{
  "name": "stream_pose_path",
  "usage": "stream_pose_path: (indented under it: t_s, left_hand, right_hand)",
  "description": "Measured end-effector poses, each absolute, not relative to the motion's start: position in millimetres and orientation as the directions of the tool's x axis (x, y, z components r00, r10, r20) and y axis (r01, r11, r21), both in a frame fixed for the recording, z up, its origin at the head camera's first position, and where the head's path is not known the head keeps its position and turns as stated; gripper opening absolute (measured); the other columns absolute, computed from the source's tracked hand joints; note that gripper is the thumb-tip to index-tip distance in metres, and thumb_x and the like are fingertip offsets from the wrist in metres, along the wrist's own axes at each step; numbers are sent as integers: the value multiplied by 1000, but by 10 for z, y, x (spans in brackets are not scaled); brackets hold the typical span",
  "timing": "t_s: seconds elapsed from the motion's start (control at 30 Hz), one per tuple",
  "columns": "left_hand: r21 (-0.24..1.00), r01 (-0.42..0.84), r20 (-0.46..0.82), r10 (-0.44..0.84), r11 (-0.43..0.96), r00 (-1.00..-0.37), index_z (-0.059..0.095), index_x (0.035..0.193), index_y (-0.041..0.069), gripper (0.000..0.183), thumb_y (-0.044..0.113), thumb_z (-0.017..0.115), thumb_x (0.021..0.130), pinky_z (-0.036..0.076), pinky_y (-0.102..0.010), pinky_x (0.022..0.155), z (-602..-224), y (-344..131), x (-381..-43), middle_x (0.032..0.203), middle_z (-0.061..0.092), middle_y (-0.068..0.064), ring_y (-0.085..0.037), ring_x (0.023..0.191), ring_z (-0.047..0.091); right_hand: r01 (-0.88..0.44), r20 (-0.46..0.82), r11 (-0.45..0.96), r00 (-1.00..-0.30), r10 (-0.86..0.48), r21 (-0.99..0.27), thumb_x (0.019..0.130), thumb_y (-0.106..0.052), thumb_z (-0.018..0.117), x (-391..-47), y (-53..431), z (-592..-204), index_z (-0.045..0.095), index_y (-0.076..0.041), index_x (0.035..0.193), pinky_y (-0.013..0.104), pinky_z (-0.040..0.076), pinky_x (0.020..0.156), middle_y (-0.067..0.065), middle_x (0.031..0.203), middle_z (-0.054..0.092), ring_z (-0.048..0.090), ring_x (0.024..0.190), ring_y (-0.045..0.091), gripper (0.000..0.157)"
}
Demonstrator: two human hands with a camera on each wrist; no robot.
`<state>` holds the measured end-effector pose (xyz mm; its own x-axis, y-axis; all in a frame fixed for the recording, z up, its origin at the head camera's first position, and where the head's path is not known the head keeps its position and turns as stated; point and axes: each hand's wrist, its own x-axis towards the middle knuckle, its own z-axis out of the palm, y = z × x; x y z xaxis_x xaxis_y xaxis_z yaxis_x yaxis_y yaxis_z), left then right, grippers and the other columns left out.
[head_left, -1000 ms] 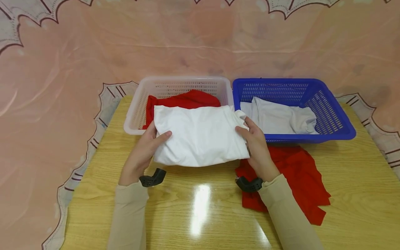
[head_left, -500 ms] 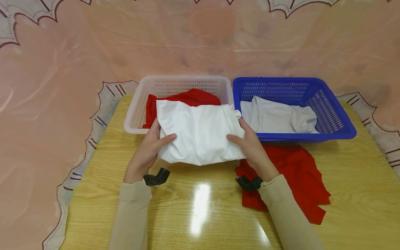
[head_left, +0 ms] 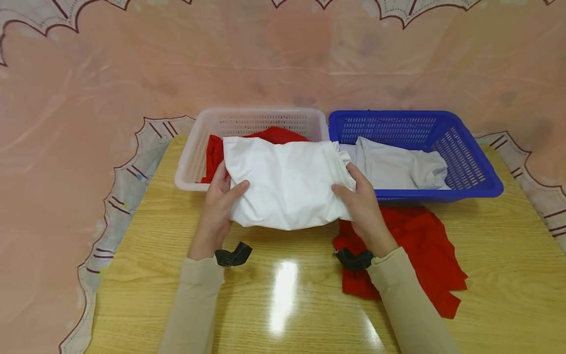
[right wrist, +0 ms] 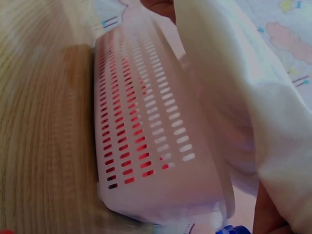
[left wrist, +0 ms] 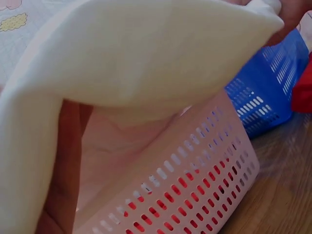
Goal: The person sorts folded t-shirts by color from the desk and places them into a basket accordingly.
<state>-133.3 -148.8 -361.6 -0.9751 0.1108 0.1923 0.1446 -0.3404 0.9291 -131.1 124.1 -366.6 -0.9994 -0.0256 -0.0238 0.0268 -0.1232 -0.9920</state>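
Between my two hands hangs a folded piece of white cloth (head_left: 289,184), held in the air in front of the baskets. My left hand (head_left: 217,209) grips its left end, thumb on top and fingers underneath. At the other end my right hand (head_left: 363,209) pinches it the same way, near some bunched fabric. In the head view the cloth overlaps the front of the white basket (head_left: 187,167), which holds red cloth (head_left: 274,134). The left wrist view shows the cloth's underside (left wrist: 146,58) sagging above the basket wall; most fingers are hidden behind fabric.
A blue basket (head_left: 482,169) with folded white cloth (head_left: 393,164) in it stands against the white basket's right side. Red cloth (head_left: 415,246) lies spread on the wooden table (head_left: 146,250), partly under my right forearm. A patterned pink sheet (head_left: 247,49) hangs behind.
The white cloth has risen slightly toward the white basket. My left hand has moved right and a little up; my right hand shifted left, then back right. Baskets and red cloth stay put.
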Motion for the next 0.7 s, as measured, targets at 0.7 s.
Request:
stream_pose_path:
  t_s: [0.7]
  left_hand:
    - [928, 195, 238, 103, -318, -966, 34, 136, 20, 58, 8, 58, 85, 41, -36, 91, -3452, -1176, -1401, 133, 39, -6, -25, 116, 41]
  right_hand:
    - [-71, 72, -176, -997, -4, -982, 87, 0, 52, -1365, 1500, -3471, 26, -29, 140, 32, 46, 83, 3, 138, 30, 40, 117, 28, 66]
